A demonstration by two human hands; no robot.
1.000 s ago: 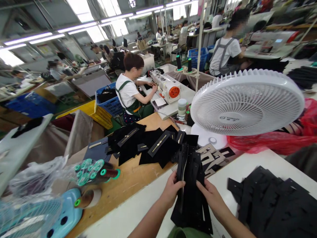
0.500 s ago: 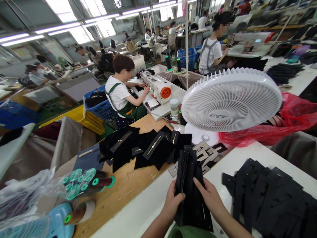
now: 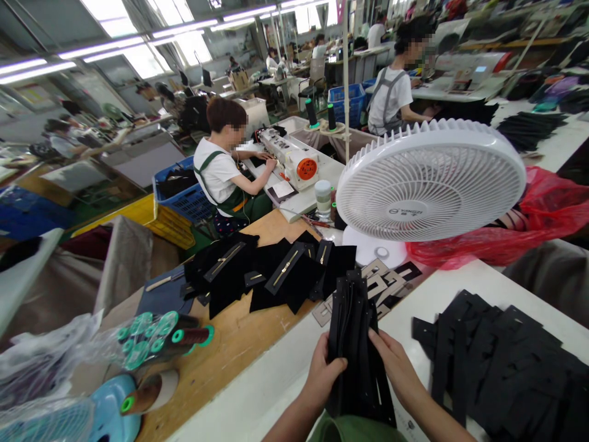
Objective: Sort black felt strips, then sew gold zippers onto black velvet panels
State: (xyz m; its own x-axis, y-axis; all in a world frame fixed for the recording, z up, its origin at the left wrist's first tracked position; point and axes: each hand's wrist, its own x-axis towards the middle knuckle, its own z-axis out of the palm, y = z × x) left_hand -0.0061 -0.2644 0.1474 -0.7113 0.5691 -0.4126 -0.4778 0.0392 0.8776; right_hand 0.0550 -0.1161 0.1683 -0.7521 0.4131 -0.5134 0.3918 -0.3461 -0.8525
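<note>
A bundle of black strips (image 3: 354, 344) with small holes and slots stands between my hands, its lower end near my green apron. My left hand (image 3: 326, 367) is closed round the bundle's left side, thumb across the front. Against the right side, my right hand (image 3: 391, 356) grips with its thumb near the strip edges; its fingers are partly hidden behind. To the right lies a heap of similar black strips (image 3: 501, 362) on the white tabletop (image 3: 257, 387). Beyond the bundle are black fabric pieces (image 3: 289, 273) with gold zippers.
Behind the bundle are grey card templates (image 3: 380, 285) and a white fan (image 3: 427, 184). Thread spools (image 3: 193, 336) in plastic and a blue basket-like object (image 3: 110, 408) sit left. A red plastic bag (image 3: 543, 215) lies right. A co-worker (image 3: 225, 166) sits at a sewing machine (image 3: 289, 156).
My right hand has shifted slightly right along the bundle, and the strips have fanned a little. The far co-worker's arm at right has lowered. The camera view has shifted slightly.
</note>
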